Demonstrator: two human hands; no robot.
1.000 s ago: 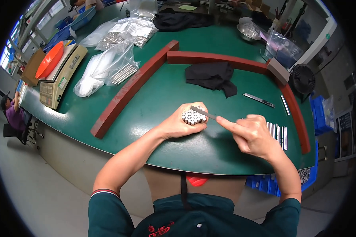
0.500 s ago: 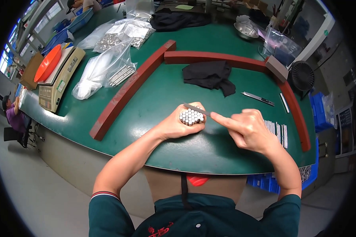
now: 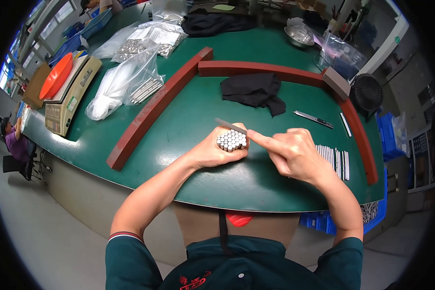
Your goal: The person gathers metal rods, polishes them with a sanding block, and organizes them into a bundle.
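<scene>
My left hand (image 3: 216, 149) is wrapped round a bundle of thin metal rods (image 3: 231, 140), their round bright ends facing up. In my right hand (image 3: 292, 151) is a narrow grey flat file (image 3: 230, 125), the forefinger stretched along it and the other fingers curled. The file slants over the far edge of the bundle, its tip past my left hand; whether it touches the rod ends I cannot tell. Several more rods (image 3: 326, 154) lie side by side on the green table, partly behind my right hand.
Red-brown bars (image 3: 159, 108) frame the work area, with a grey block (image 3: 337, 83) at the right corner. A black cloth (image 3: 251, 90), a utility knife (image 3: 313, 119) and a loose rod (image 3: 345, 124) lie inside. Left are bagged rods (image 3: 145, 89) and a scale (image 3: 72, 99); right stands a black fan (image 3: 366, 92).
The file has slid left and away from me across the bundle, and my right hand has shifted slightly left with it. My left hand keeps its hold on the rods.
</scene>
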